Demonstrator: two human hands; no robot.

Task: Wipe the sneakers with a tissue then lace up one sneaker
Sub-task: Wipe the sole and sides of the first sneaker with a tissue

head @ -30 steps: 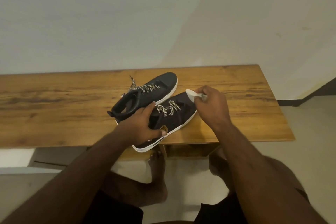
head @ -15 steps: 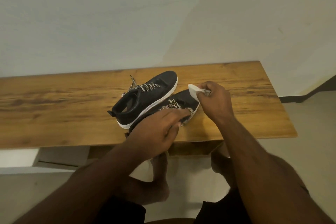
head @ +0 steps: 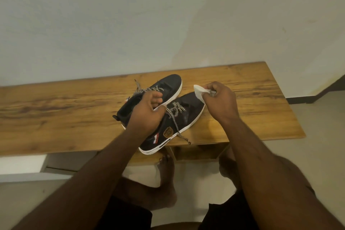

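Two black sneakers with white soles and black-and-white laces lie side by side on the wooden table (head: 56,110). The far sneaker (head: 170,85) points away from me, and my left hand (head: 149,112) curls over its side, fingers on the tongue and thumb at the sole edge. The near sneaker (head: 186,117) lies free, its heel hanging over the table's front edge and a loose lace end trailing there. My right hand (head: 220,101) hovers above that sneaker's toe and pinches a folded white tissue (head: 198,91).
A pale wall rises right behind the table. The table's right end (head: 291,117) and long left stretch are bare wood. My bare feet (head: 166,172) rest on the floor under the front edge, beside a wooden shelf (head: 197,152) below the top.
My left hand has left the near sneaker and moved up-left onto the far one. The near sneaker now lies released on the table. My right hand with the tissue has barely shifted.
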